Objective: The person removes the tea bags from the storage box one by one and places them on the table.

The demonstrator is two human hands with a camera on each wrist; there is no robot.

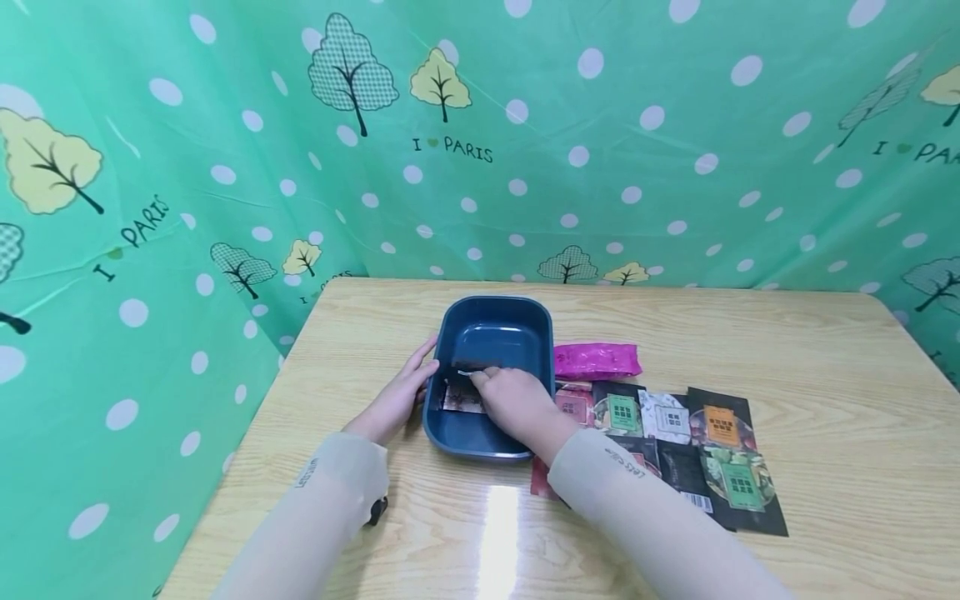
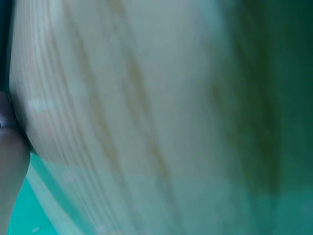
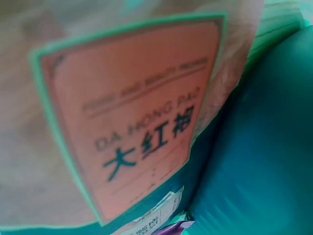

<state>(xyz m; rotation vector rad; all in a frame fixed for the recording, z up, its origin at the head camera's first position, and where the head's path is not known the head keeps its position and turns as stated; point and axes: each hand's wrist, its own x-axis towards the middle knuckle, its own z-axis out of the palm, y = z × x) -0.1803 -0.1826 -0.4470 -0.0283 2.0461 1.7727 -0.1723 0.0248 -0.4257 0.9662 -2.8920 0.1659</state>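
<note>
A dark blue plastic bin (image 1: 487,446) stands on the wooden table, and my left hand (image 1: 401,390) rests against its left outer side with fingers extended. My right hand (image 1: 513,407) reaches inside, its curled fingers pinching a dark packet (image 1: 463,398) by the upper edge, low in the bin. Up close in the right wrist view, a packet with an orange label (image 3: 142,98) reads "DA HONG PAO", beside the bin's blue wall (image 3: 259,147). Only a sliver of the left hand (image 2: 11,166) shows at the edge of the left wrist view.
Right of the bin lie a shiny magenta packet (image 1: 596,361) and several flat, overlapping packets with coloured labels, among them a green-labelled one (image 1: 617,410), a white one (image 1: 666,418) and a black one (image 1: 742,487). A green dotted curtain (image 1: 525,200) hangs behind the table.
</note>
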